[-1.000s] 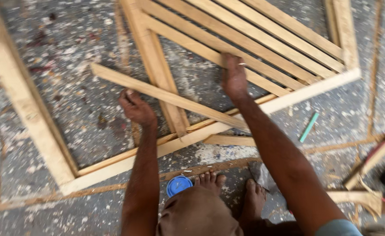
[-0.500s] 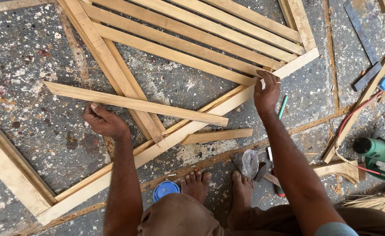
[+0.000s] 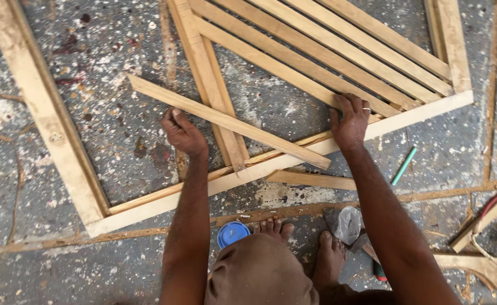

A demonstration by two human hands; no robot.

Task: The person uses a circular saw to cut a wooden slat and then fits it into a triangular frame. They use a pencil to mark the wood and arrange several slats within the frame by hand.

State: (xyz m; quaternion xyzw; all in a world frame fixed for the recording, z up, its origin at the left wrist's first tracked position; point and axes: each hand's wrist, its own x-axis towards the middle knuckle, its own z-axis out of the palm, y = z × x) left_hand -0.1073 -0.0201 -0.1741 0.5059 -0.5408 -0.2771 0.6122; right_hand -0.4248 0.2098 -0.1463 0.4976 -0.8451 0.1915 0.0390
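Note:
A large wooden frame (image 3: pixel 147 209) lies flat on a paint-spattered concrete floor, with several slats (image 3: pixel 316 56) set diagonally in its right half. A loose wooden slat (image 3: pixel 231 121) lies across the frame's centre post (image 3: pixel 214 101). My left hand (image 3: pixel 182 134) grips this loose slat near its left end. My right hand (image 3: pixel 350 120) presses flat on the frame's lower rail and the ends of the fixed slats, a ring on one finger. My bare feet (image 3: pixel 299 248) stand just below the rail.
A short wood offcut (image 3: pixel 310 179) lies under the rail. A blue round lid (image 3: pixel 232 232) sits by my left foot, a clear plastic bag (image 3: pixel 347 223) by my right. A green pencil (image 3: pixel 404 165), wood scraps (image 3: pixel 474 265) and a red cable (image 3: pixel 494 199) lie at the right.
The view has swung between frames. My right hand moved along the lower rail and now rests flat on the slat ends. My left hand stays on the loose slat.

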